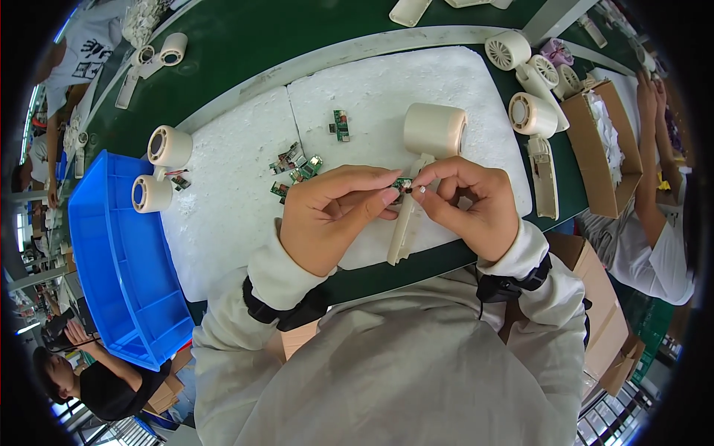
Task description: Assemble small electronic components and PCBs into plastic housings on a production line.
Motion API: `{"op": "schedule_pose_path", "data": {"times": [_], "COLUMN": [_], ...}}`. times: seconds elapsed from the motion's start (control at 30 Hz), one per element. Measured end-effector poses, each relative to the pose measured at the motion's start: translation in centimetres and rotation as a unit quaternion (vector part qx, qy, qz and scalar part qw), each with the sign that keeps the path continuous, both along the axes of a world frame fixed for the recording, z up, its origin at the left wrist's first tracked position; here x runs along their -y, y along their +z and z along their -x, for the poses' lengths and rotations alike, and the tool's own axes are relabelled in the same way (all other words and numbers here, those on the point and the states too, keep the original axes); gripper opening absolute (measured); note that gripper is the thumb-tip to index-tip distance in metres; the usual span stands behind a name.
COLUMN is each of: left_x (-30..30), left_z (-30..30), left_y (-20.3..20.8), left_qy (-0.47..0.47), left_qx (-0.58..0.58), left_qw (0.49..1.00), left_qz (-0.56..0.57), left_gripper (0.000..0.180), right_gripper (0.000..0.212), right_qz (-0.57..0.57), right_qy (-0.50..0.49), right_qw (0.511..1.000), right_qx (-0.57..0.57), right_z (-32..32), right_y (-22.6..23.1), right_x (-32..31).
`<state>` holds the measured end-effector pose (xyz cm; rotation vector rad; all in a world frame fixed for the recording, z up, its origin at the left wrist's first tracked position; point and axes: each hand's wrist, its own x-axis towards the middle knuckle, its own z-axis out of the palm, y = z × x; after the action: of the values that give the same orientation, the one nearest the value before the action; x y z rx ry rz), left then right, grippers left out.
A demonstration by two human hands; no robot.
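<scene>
Between my two hands, over the white foam sheet (230, 223), is a small green circuit board (402, 183). My left hand (320, 223) pinches it between thumb and fingertips. From the other side, my right hand (476, 204) closes thumb and forefinger at the board's edge, on a tiny white piece that looks like a plug; its wires are hidden. Beneath the fingers lies a cream plastic fan housing, its round head (431, 128) away from me and its handle (405, 234) pointing toward me. Several loose circuit boards (303, 169) lie in a pile left of my hands, with another board (340, 126) farther off.
At the left stands a blue plastic bin (119, 260), with two cream fan heads (169, 146) beside it. More cream housings (532, 113) and a handle shell (543, 178) lie at the right, near a cardboard box (613, 149). Other people are at both sides.
</scene>
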<state>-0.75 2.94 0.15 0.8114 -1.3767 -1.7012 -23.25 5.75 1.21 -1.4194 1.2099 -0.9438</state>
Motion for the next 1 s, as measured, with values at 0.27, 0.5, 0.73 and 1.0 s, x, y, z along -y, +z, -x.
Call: {"op": "schedule_pose_path", "data": {"times": [0.27,0.5,0.73,1.0], "left_x": [0.0,0.0,0.6,0.4], "left_z": [-0.1,-0.3,-0.8,-0.8], "left_y": [-0.2,0.0,-0.6,-0.4], "left_qy": [-0.007,-0.011,-0.046,-0.050], "left_qx": [0.009,0.021,0.009,0.027], "left_qw": [1.000,1.000,0.999,0.998], "left_qz": [0.004,-0.015,0.007,-0.020], "left_gripper": [0.026,0.025,0.024,0.023], "right_gripper": [0.014,0.016,0.019,0.018], "right_qz": [0.017,0.014,0.013,0.050], "right_qy": [0.006,0.011,0.045,0.052], "right_qw": [1.000,1.000,0.998,0.997], "right_qx": [-0.005,0.007,0.038,0.025], "right_z": [-0.1,0.3,0.6,0.4], "right_y": [-0.5,-0.3,-1.1,-1.7], "right_x": [0.0,0.2,0.5,0.4]}}
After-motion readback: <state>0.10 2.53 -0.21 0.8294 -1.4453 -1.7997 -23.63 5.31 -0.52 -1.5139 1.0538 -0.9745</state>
